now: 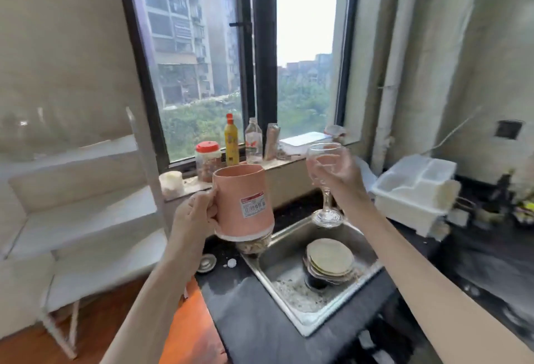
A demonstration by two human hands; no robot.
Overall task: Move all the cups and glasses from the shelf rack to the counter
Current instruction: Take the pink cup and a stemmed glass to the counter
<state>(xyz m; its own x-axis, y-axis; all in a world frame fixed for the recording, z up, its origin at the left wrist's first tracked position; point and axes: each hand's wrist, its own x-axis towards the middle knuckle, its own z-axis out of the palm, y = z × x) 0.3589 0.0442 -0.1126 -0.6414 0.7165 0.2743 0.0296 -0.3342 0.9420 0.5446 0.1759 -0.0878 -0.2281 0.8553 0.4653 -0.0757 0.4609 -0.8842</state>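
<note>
My left hand grips the handle of a pink plastic mug with a barcode sticker, held upright in the air over the left rim of the sink. My right hand is wrapped around the bowl of a clear wine glass, whose stem and foot hang above the sink's back edge. The white shelf rack stands at the left, its visible tiers blurred and bare. The dark counter runs around the sink.
A steel sink holds a stack of dirty plates. A jar, a yellow bottle and a clear bottle line the window sill. A white plastic tray sits on the counter at the right. A small lid lies left of the sink.
</note>
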